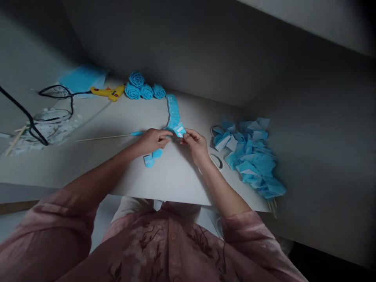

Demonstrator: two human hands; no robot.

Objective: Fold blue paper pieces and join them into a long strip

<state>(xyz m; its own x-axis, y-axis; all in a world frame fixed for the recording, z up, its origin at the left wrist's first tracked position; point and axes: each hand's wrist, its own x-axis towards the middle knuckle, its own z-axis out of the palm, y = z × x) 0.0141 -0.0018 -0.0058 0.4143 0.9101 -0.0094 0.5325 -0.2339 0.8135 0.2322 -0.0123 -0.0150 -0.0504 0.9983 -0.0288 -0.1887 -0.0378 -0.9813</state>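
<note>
A blue paper piece (179, 130) with a white strip on it is pinched between the thumb and fingers of my right hand (196, 147). My left hand (154, 140) is close by on the left, its curled fingertips at the lower end of an overlapping row of blue paper petals (173, 109). Whatever those fingers grip is hidden. Beside the left hand lies a thin stick (102, 138) with a blue end. Two small blue paper pieces, a nearer one (149, 161) and another (158, 153), rest just below that hand.
Several blue paper roses (147, 91) stand at the back beside a yellow glue gun (108, 92). Blue sheets (84, 77), a black cord (72, 105) and white scraps (55, 129) lie left. A blue paper pile (255, 152) and a tape roll (216, 161) lie right, near the wall.
</note>
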